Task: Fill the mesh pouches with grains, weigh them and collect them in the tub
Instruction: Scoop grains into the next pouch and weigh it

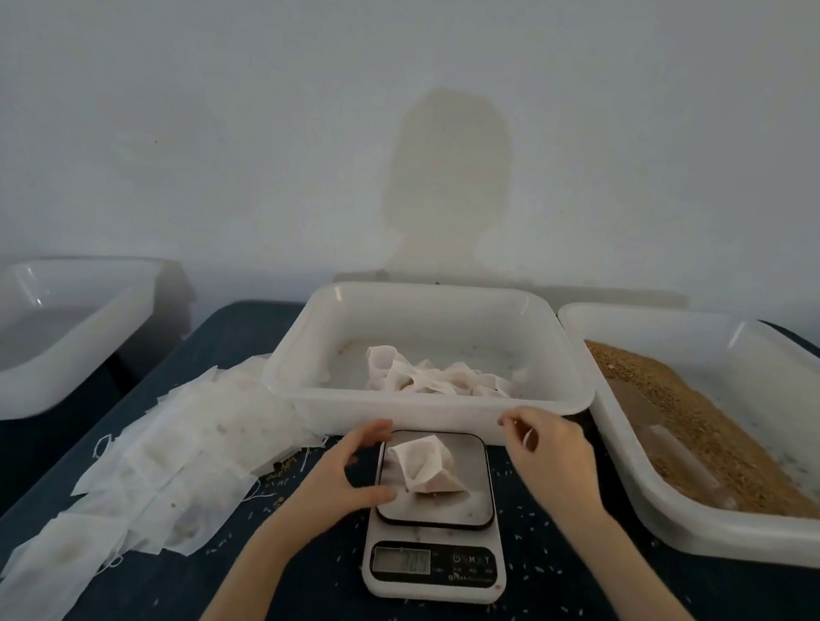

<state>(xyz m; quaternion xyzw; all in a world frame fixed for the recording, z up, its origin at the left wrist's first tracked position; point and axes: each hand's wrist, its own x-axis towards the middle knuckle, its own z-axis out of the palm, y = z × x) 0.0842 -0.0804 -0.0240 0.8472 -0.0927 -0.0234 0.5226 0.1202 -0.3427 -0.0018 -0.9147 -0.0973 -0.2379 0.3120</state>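
A filled white mesh pouch [425,467] lies on the platform of a small digital scale [433,573] at the table's middle. My left hand [347,469] hovers at the platform's left edge, fingers curved in a loose C, holding nothing; its thumb is close to the platform's rim. My right hand [551,456] floats above the scale's right side with relaxed fingers, and a thin white thread shows by them. Behind the scale, the middle white tub [419,406] holds several filled pouches [431,377]. Brown grains [717,430] lie in the right tub [677,531].
A long heap of flat empty mesh pouches [174,448] spreads over the dark table left of the scale. Another white tub [13,402] stands at the far left. Loose grains are scattered around the scale. A pale wall rises close behind the tubs.
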